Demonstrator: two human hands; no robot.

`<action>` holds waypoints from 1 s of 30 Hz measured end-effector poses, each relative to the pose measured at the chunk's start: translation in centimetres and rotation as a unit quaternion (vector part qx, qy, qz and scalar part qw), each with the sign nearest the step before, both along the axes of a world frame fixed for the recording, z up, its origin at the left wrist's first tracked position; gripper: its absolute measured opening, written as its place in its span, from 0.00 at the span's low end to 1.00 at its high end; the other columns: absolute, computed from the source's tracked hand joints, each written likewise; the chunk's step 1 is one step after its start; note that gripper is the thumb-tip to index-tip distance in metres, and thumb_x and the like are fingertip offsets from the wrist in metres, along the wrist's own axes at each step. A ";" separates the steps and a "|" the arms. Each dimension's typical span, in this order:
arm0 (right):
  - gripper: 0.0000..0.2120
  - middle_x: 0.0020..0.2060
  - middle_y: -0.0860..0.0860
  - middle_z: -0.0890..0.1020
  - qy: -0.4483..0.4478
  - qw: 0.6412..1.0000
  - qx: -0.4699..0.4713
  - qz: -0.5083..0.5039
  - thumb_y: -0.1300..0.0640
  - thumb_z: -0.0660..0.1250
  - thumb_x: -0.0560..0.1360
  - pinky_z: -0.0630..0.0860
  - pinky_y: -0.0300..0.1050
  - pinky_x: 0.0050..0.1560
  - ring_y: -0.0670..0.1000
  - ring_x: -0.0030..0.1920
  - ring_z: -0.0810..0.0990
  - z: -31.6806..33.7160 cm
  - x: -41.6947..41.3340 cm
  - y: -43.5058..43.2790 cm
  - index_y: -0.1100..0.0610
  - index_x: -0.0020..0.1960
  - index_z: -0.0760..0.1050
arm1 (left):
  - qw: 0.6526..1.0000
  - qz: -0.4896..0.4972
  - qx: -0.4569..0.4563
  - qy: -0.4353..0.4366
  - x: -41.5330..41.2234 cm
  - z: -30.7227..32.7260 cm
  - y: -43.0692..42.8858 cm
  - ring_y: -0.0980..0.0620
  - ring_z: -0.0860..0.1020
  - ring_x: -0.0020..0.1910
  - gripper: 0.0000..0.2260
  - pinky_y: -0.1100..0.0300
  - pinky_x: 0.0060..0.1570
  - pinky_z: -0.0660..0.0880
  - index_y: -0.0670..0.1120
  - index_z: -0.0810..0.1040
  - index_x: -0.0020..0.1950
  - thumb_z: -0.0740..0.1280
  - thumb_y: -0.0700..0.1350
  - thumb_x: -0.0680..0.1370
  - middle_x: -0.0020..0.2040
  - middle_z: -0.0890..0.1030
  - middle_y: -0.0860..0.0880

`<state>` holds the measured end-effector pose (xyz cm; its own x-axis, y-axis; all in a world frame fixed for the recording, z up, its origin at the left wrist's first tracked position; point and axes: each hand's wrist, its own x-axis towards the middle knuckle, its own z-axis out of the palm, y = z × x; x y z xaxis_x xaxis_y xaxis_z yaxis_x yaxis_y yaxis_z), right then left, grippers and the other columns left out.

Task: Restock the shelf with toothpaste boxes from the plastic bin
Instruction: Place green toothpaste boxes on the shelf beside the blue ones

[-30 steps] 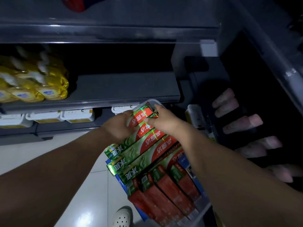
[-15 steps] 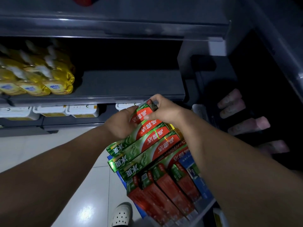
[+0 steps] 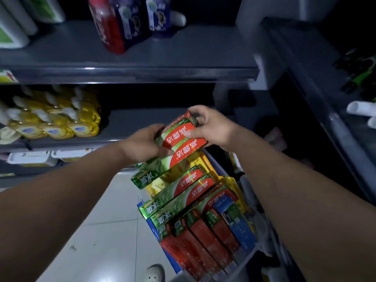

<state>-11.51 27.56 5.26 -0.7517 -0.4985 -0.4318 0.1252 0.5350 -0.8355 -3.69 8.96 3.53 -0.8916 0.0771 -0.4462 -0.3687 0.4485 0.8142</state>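
Am gripping two toothpaste boxes: my left hand curling round long side, my right hand pinching far end. Bin lying below fingers, shelf just beyond.

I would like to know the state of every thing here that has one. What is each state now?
Clear plastic bin: full; remaining boxes lie flat inside.
Green-and-red cardboard toothpaste boxes: held above the bin.
Left hand: grips their left side.
Right hand: grips their far end.
Grey metal shelf: carries yellow plastic pouches, lying in rows at its left.
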 end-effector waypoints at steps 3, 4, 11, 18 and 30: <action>0.31 0.62 0.56 0.77 0.028 0.999 -0.001 0.034 0.63 0.73 0.73 0.79 0.40 0.40 0.51 0.55 0.81 5.2 0.1 0.4 0.51 0.71 0.65 | 0.999 -0.038 0.018 -0.006 -0.5 4.6 0.2 0.53 0.80 0.53 0.35 0.53 0.58 0.76 0.53 0.66 0.66 0.80 0.42 0.64 0.53 0.81 0.52; 0.31 0.62 0.56 0.77 0.033 0.998 -0.004 0.044 0.64 0.73 0.73 0.79 0.38 0.39 0.51 0.55 0.81 7.0 0.2 0.6 0.52 0.72 0.65 | 0.998 -0.051 0.026 -0.008 -0.6 6.3 0.4 0.52 0.80 0.54 0.37 0.52 0.59 0.75 0.52 0.67 0.66 0.81 0.42 0.62 0.54 0.82 0.51; 0.28 0.57 0.49 0.81 0.096 0.995 -0.039 -0.016 0.61 0.72 0.73 0.80 0.58 0.53 0.54 0.54 0.83 19.3 3.2 2.8 0.46 0.69 0.68 | 0.992 -0.072 0.098 0.024 0.4 17.3 2.9 0.48 0.84 0.47 0.24 0.54 0.51 0.78 0.47 0.77 0.56 0.79 0.38 0.63 0.48 0.85 0.48; 0.37 0.72 0.54 0.68 0.052 0.929 -0.244 -0.273 0.58 0.72 0.74 0.80 0.51 0.53 0.53 0.64 0.74 26.1 8.6 6.8 0.50 0.77 0.57 | 0.964 0.060 0.243 0.092 1.9 26.3 5.9 0.45 0.84 0.43 0.18 0.56 0.39 0.81 0.40 0.78 0.58 0.74 0.37 0.68 0.48 0.85 0.42; 0.26 0.59 0.60 0.81 -0.094 0.798 -0.474 -0.361 0.53 0.72 0.70 0.80 0.63 0.44 0.62 0.54 0.82 30.8 18.1 10.2 0.57 0.66 0.72 | 0.848 0.168 0.496 0.077 3.5 37.7 14.2 0.46 0.83 0.32 0.08 0.54 0.27 0.78 0.42 0.77 0.50 0.71 0.39 0.71 0.42 0.83 0.43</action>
<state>6.54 37.76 36.09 -0.9568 -0.1355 -0.2573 0.2863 -0.5932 -0.7524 -0.18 23.11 41.22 -0.9796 0.0767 -0.1855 -0.1943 -0.5952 0.7797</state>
